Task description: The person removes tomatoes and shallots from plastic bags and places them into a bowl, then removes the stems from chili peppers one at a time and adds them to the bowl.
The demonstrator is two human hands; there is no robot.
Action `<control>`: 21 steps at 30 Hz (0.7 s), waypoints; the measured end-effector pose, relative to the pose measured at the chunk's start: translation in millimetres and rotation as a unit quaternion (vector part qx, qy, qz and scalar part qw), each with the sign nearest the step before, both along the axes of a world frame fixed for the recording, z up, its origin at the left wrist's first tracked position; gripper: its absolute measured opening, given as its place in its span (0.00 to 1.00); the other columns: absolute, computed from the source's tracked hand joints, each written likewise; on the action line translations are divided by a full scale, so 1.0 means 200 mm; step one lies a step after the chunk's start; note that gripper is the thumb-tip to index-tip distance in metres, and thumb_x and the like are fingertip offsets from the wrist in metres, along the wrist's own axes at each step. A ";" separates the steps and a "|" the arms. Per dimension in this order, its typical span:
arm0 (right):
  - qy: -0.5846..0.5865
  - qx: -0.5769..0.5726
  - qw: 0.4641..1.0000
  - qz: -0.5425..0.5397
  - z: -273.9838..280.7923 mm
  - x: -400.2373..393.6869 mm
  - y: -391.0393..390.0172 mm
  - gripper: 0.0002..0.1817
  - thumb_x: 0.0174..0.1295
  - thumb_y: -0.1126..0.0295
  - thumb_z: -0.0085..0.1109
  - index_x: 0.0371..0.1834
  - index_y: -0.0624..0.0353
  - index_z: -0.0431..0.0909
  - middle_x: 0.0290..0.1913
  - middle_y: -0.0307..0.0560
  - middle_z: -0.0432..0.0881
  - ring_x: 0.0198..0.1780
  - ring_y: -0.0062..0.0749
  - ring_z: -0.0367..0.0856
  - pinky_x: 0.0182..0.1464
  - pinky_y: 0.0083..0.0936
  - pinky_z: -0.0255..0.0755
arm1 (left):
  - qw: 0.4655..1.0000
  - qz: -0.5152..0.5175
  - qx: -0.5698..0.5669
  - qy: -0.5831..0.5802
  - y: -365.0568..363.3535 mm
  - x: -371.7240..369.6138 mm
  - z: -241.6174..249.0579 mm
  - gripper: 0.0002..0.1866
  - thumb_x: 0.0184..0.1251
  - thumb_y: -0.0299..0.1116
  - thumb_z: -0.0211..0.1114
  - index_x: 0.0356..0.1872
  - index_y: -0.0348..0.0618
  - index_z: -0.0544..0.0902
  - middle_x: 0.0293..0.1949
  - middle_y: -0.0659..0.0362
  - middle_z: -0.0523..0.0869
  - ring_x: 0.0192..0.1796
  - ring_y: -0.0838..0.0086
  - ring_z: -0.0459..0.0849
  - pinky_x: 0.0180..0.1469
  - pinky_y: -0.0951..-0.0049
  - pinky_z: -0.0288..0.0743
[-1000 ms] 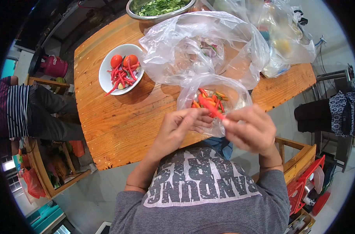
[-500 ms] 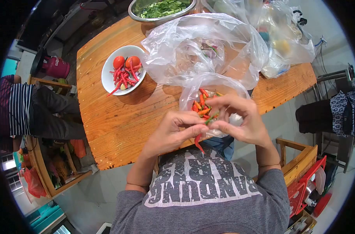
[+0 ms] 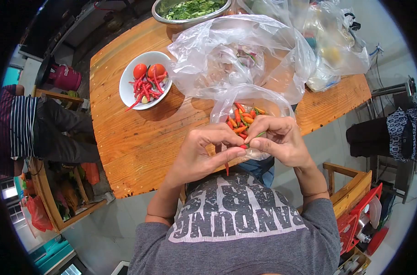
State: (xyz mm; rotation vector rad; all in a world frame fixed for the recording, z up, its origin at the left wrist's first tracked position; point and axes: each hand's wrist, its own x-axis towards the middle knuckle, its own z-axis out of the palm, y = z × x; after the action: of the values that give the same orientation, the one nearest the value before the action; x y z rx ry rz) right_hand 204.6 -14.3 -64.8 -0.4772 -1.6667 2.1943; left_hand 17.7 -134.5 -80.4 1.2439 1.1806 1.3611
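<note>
Over the table's front edge, my left hand [image 3: 208, 151] pinches a long red chili pepper [image 3: 227, 168], whose tip hangs below the fingers. My right hand [image 3: 282, 142] has its thumb and fingertips closed on the chili's green stem, right against the left fingertips. Much of the chili is covered by the fingers. Just beyond the hands, an open clear plastic bag [image 3: 221, 107] holds several small red and orange chilies [image 3: 240, 120]. Farther left, a white bowl [image 3: 126, 87] contains two tomatoes [image 3: 140, 70], red chilies [image 3: 146, 89] and what look like garlic and shallot pieces.
On the wooden table [image 3: 139, 146] lies a large clear plastic bag [image 3: 194, 50] with shallots inside. A metal bowl [image 3: 160, 19] of chopped greens stands at the back, beside more filled bags [image 3: 327, 50]. Another person [image 3: 48, 128] stands at the left.
The right hand has come down and left, so its fingertips now meet the left hand's at the chili's stem end. The chili's hanging tip has shifted slightly left.
</note>
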 end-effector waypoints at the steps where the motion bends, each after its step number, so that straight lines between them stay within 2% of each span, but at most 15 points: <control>1: 0.004 -0.029 1.000 0.013 -0.01 0.00 0.01 0.07 0.65 0.74 0.67 0.42 0.66 0.84 0.40 0.40 0.84 0.38 0.16 0.79 0.38 0.16 0.69 | 1.000 0.003 0.005 0.003 0.00 0.00 0.00 0.07 0.61 0.24 0.74 0.40 0.37 0.90 0.34 0.59 0.87 0.30 0.84 0.79 0.29 0.81 0.70; 5: 0.023 -0.058 0.998 0.021 0.04 0.01 0.03 0.05 0.65 0.77 0.64 0.42 0.67 0.83 0.40 0.41 0.84 0.39 0.17 0.79 0.40 0.16 0.72 | 0.998 0.023 -0.022 0.056 -0.02 -0.03 0.05 0.08 0.58 0.22 0.74 0.39 0.38 0.90 0.35 0.59 0.87 0.32 0.82 0.80 0.30 0.80 0.70; 7: 0.048 0.187 0.977 -0.094 0.11 -0.01 0.06 0.05 0.64 0.79 0.63 0.42 0.66 0.84 0.40 0.42 0.84 0.39 0.18 0.80 0.42 0.18 0.74 | 0.989 0.063 -0.001 0.136 -0.05 -0.12 0.13 0.09 0.56 0.21 0.74 0.39 0.39 0.90 0.36 0.58 0.87 0.34 0.80 0.81 0.33 0.80 0.70; 8: 0.058 0.304 0.939 -0.151 0.14 -0.03 0.09 0.06 0.63 0.80 0.62 0.42 0.66 0.84 0.39 0.43 0.84 0.39 0.19 0.81 0.42 0.20 0.74 | 0.981 0.080 0.009 0.175 -0.07 -0.16 0.17 0.10 0.54 0.21 0.74 0.40 0.39 0.90 0.36 0.58 0.87 0.35 0.78 0.81 0.35 0.79 0.70; 10: 0.013 0.496 0.829 -0.259 0.19 -0.08 0.22 0.08 0.59 0.82 0.62 0.42 0.64 0.84 0.39 0.45 0.85 0.41 0.24 0.84 0.46 0.21 0.76 | 0.945 0.201 0.022 0.257 -0.10 -0.23 0.24 0.11 0.54 0.19 0.73 0.40 0.38 0.90 0.37 0.58 0.86 0.39 0.76 0.82 0.39 0.77 0.73; 12: -0.017 0.560 0.788 -0.257 0.19 -0.13 0.38 0.09 0.58 0.81 0.63 0.41 0.62 0.85 0.39 0.46 0.85 0.42 0.29 0.85 0.47 0.24 0.76 | 0.867 0.288 0.104 0.394 -0.07 -0.34 0.24 0.11 0.56 0.19 0.71 0.40 0.40 0.90 0.38 0.57 0.87 0.38 0.73 0.85 0.39 0.72 0.77; 15: -0.032 0.667 0.692 -0.274 0.16 -0.17 0.44 0.10 0.57 0.80 0.64 0.42 0.60 0.85 0.41 0.47 0.86 0.44 0.36 0.86 0.48 0.27 0.77 | 0.802 0.334 0.080 0.489 -0.03 -0.48 0.17 0.10 0.57 0.19 0.70 0.41 0.40 0.89 0.41 0.56 0.86 0.42 0.66 0.86 0.46 0.67 0.78; 16: -0.033 0.703 0.652 -0.282 0.15 -0.19 0.44 0.10 0.57 0.79 0.64 0.42 0.60 0.85 0.43 0.47 0.86 0.45 0.39 0.86 0.49 0.28 0.77 | 0.800 0.327 0.070 0.498 -0.02 -0.52 0.13 0.11 0.58 0.19 0.69 0.41 0.40 0.89 0.42 0.56 0.86 0.43 0.65 0.86 0.47 0.66 0.78; 18: -0.014 0.665 0.705 -0.245 0.18 -0.16 0.35 0.10 0.57 0.78 0.64 0.43 0.60 0.84 0.44 0.47 0.85 0.45 0.43 0.85 0.48 0.32 0.78 | 0.798 0.311 0.047 0.515 -0.01 -0.57 0.02 0.11 0.58 0.19 0.68 0.42 0.41 0.88 0.43 0.56 0.86 0.45 0.63 0.85 0.49 0.64 0.78; 19: -0.008 0.644 0.731 -0.226 0.19 -0.13 0.29 0.10 0.57 0.78 0.64 0.43 0.61 0.83 0.45 0.47 0.85 0.45 0.45 0.84 0.48 0.35 0.78 | 0.815 0.309 0.008 0.490 -0.02 -0.58 -0.02 0.11 0.60 0.17 0.65 0.42 0.39 0.88 0.45 0.55 0.86 0.52 0.60 0.85 0.54 0.61 0.77; 21: -0.087 0.613 0.783 -0.057 0.18 -0.08 0.19 0.14 0.56 0.79 0.63 0.47 0.61 0.84 0.46 0.48 0.85 0.45 0.43 0.84 0.47 0.34 0.78 | 0.817 0.295 0.030 0.494 -0.03 -0.60 -0.08 0.12 0.61 0.16 0.63 0.44 0.39 0.87 0.47 0.54 0.86 0.57 0.57 0.83 0.57 0.60 0.77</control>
State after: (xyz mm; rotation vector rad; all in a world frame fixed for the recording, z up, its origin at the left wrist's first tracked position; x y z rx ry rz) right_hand 189.5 23.6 -28.7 -0.3496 -2.5830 0.6083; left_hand -102.4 -140.6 -96.7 1.7999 2.4215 1.1335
